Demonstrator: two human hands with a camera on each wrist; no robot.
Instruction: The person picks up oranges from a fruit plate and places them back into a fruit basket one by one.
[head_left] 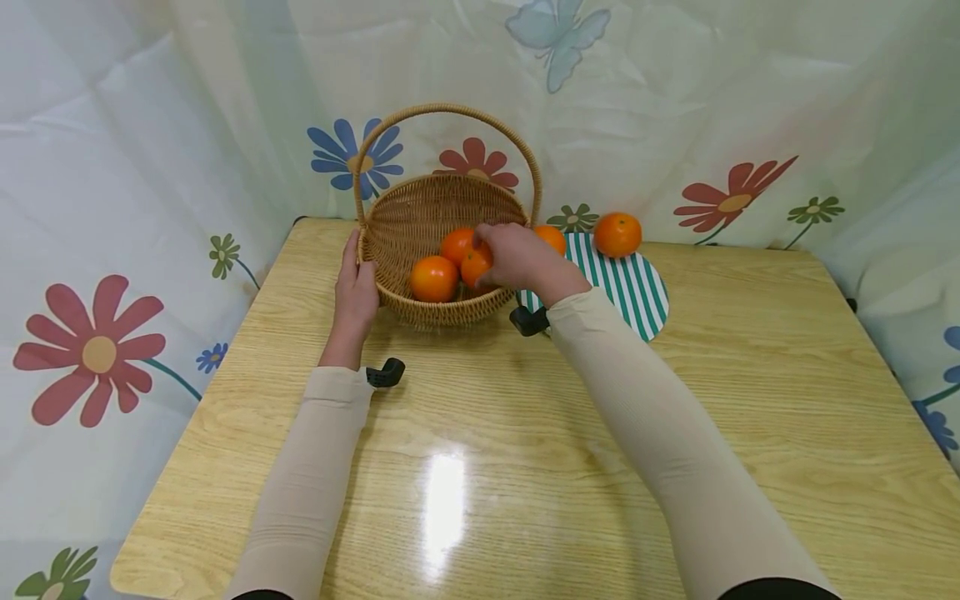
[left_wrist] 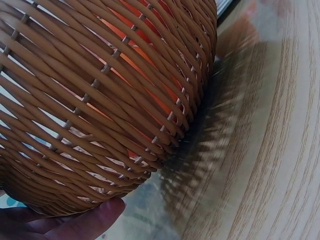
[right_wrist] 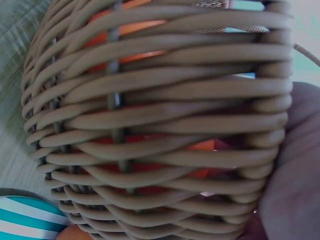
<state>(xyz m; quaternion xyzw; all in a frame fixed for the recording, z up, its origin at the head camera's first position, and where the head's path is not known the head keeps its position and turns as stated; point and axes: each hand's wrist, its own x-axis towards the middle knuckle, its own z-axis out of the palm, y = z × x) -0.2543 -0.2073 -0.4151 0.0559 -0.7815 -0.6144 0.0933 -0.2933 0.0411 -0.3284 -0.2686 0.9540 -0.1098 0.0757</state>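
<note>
A wicker basket with a tall arched handle stands at the back of the table. My left hand holds its left side, and in the left wrist view the fingers lie against the weave. Reaching over the basket's right rim, my right hand grips an orange inside it. Two more oranges lie in the basket, one in front and another behind. Through the wicker, the right wrist view shows bits of orange, and the weave hides most of the fingers there.
Right of the basket lies a round green-and-white striped mat. One orange sits at its back edge; another orange is partly hidden behind my right hand. A floral curtain hangs along the back of the wooden table.
</note>
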